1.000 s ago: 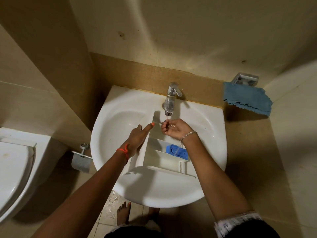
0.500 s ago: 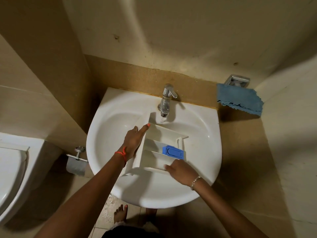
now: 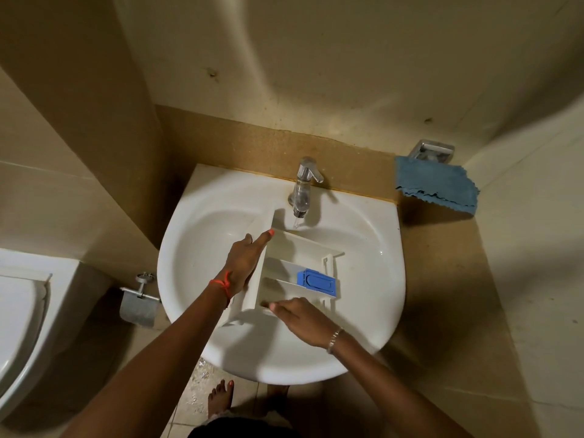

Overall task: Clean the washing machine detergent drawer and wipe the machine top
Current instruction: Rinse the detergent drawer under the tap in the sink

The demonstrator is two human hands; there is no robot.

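The white detergent drawer [image 3: 303,248] lies in the white sink [image 3: 382,279], its far end under the tap [image 3: 304,184], from which a thin stream of water runs. A blue insert [image 3: 317,282] sits in its right part. My left hand [image 3: 243,263] grips the drawer's left side, the index finger stretched along the wall's top. My right hand [image 3: 300,317] reaches over the near edge, and its fingertips touch the near compartment close to the left corner. The washing machine is out of view.
A blue cloth [image 3: 436,186] hangs from a metal holder on the wall right of the sink. A toilet [image 3: 19,327] stands at the left, with a toilet-paper holder [image 3: 139,306] between it and the sink. Bare feet stand on the wet tiled floor below.
My right hand left the tap, came down to the drawer's near edge, then slid left along the near compartment. The left hand kept its hold on the drawer.
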